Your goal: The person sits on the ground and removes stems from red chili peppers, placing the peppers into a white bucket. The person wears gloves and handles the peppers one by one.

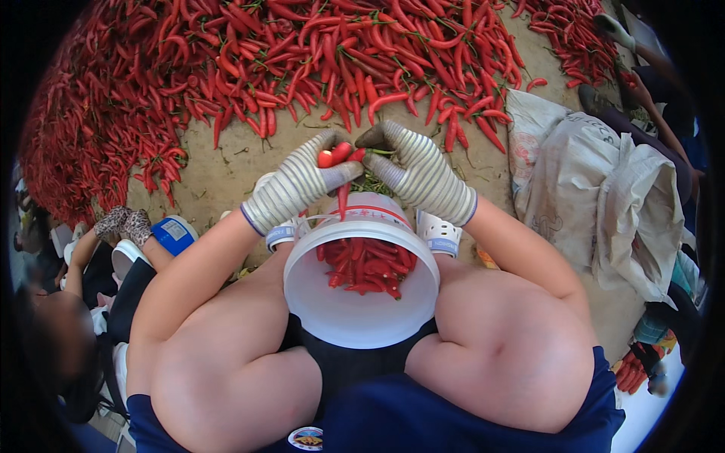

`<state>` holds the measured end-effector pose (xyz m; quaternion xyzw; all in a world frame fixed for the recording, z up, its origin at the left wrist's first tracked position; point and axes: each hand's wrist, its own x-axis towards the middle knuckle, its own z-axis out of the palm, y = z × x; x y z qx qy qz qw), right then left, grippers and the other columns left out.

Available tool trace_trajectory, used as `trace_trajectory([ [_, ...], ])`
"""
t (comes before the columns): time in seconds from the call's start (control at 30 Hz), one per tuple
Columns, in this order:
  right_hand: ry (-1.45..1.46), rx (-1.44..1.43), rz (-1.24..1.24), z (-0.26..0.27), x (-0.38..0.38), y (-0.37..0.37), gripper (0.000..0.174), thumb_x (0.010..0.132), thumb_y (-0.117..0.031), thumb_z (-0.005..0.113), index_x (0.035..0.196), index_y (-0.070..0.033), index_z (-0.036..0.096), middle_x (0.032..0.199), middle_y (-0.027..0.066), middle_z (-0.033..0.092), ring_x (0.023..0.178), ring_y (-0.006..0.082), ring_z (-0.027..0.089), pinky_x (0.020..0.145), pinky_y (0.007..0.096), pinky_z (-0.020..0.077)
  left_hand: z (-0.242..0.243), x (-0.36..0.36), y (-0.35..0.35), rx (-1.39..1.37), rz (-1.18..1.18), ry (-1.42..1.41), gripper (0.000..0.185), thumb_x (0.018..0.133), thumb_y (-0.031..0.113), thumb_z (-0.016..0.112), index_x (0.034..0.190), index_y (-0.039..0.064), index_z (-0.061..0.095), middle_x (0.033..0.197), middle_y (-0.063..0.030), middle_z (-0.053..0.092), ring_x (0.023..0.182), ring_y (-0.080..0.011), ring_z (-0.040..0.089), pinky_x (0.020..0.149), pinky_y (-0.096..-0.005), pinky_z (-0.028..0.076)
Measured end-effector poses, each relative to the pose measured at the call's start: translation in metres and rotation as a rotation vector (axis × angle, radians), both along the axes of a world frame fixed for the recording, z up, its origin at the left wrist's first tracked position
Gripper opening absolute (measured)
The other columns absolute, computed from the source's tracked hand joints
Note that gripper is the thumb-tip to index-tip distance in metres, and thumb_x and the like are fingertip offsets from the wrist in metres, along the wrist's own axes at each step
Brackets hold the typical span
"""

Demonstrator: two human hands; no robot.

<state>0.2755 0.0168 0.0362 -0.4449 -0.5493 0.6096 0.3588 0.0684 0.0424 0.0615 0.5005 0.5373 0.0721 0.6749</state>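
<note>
Both my hands wear striped work gloves with grey fingertips and meet above a white plastic bucket [362, 325]. In my left hand [306, 170] are several red chili peppers [341, 152], one hanging down toward the bucket's rim. My right hand [419, 167] pinches the green stem [380, 152] of one of these chilies between thumb and fingers. The bucket stands tilted between my knees, its mouth toward me, with red chilies [368, 266] inside. Beyond my hands spreads a large heap of red chilies [317, 51]. Loose green stems [374, 184] lie on the ground behind the bucket.
Pale woven sacks [589, 187] lie at the right. Another person's gloved hand [617, 31] is by a second chili pile [572, 39]. On the left, a person wearing patterned gloves [122, 223] sits near a blue container [174, 235]. My white clogs [439, 232] flank the bucket.
</note>
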Motion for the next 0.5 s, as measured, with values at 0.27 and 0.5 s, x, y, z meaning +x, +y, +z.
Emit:
trace_trajectory([
  [0.27,-0.282,0.198,0.165,0.005,-0.006,0.004,0.023,0.089,-0.02,0.067,0.091,0.001,0.057,0.076,0.0173,0.057,0.071,0.0357,0.058,0.066,0.0415,0.0473,0.006,-0.012,-0.014,0.222,-0.057,0.074,0.03,0.086,0.02,0.071,0.107,0.003,0.059,0.095,-0.0058,0.063,0.091,-0.0122,0.058,0.085,-0.0309,0.05],
  [0.5,0.389,-0.617,-0.027,-0.008,-0.005,0.001,0.025,0.096,-0.024,0.06,0.094,0.001,0.058,0.072,0.0034,0.056,0.069,0.0116,0.057,0.062,0.0312,0.0469,0.008,-0.011,-0.009,-0.05,0.045,-0.15,0.03,0.087,0.018,0.069,0.111,0.003,0.058,0.097,-0.0045,0.063,0.091,-0.0117,0.06,0.084,-0.0287,0.05],
])
